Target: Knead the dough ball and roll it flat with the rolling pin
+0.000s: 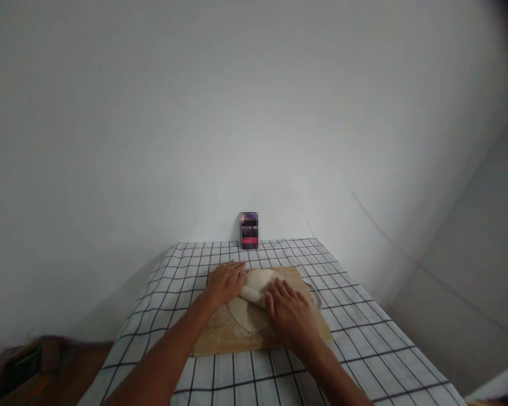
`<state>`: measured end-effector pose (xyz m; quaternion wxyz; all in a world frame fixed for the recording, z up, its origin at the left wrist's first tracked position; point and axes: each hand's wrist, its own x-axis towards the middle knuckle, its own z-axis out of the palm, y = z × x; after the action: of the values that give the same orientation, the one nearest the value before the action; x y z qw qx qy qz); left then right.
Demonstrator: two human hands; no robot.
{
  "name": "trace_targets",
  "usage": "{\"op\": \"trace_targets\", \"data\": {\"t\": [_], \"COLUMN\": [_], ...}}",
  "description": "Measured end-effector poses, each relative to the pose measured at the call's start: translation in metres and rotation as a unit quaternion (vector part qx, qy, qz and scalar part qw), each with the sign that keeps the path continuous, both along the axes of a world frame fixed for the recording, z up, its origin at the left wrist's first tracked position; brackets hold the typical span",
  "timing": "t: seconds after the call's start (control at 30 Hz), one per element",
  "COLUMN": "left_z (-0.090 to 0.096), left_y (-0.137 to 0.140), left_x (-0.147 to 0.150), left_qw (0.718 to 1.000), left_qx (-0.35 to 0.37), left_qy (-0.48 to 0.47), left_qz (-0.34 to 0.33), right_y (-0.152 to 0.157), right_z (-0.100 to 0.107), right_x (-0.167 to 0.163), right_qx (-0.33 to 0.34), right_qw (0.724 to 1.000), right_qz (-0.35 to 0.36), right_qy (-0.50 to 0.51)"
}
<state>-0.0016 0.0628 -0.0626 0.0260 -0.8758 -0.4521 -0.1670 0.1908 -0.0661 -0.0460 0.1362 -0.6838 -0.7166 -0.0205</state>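
Observation:
A pale rolling pin (253, 296) lies slantwise across a flat, round sheet of dough (249, 317). My left hand (227, 282) is on the pin's far left end, its fingers bent over it. On the nearer right end rests my right hand (288, 309), fingers over the pin and covering that end. The dough shows both beyond and in front of the pin, partly hidden by my hands. Underneath is a wooden board (220, 342), dusted with flour on its near left part.
A black-and-white checked cloth (347, 338) covers the table. Against the white wall at the back stands a small dark upright thing with blurred-out detail (249, 230). A thin loop (317, 296) sticks out at the board's right edge. A brown box-like object (23, 366) sits low at left.

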Motion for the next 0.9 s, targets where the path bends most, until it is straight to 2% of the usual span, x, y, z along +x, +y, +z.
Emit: {"op": "trace_targets", "data": {"t": [0.27,0.37,0.5,0.7,0.9], "left_z": [0.003,0.001,0.001,0.007,0.009], "left_y": [-0.033,-0.045,-0.055,-0.048,-0.023], "left_x": [-0.019,-0.028,-0.038,-0.034,-0.007], "left_qw": [0.999,0.999,0.999,0.999,0.998], "left_qx": [0.03,0.033,0.032,0.016,-0.005], "left_qy": [0.014,0.019,0.028,0.047,0.051], "left_qz": [-0.01,-0.01,0.002,0.005,0.038], "right_y": [-0.026,-0.039,-0.051,-0.047,-0.032], "right_z": [-0.001,-0.002,0.0,0.001,-0.003], "right_x": [-0.019,-0.025,-0.024,-0.009,-0.003], "right_qx": [-0.011,-0.023,-0.007,-0.013,-0.009], "right_qw": [1.0,0.999,0.997,0.997,0.999], "right_qz": [0.013,0.041,0.076,0.072,0.02], "right_qy": [0.016,0.024,0.02,0.016,0.025]}}
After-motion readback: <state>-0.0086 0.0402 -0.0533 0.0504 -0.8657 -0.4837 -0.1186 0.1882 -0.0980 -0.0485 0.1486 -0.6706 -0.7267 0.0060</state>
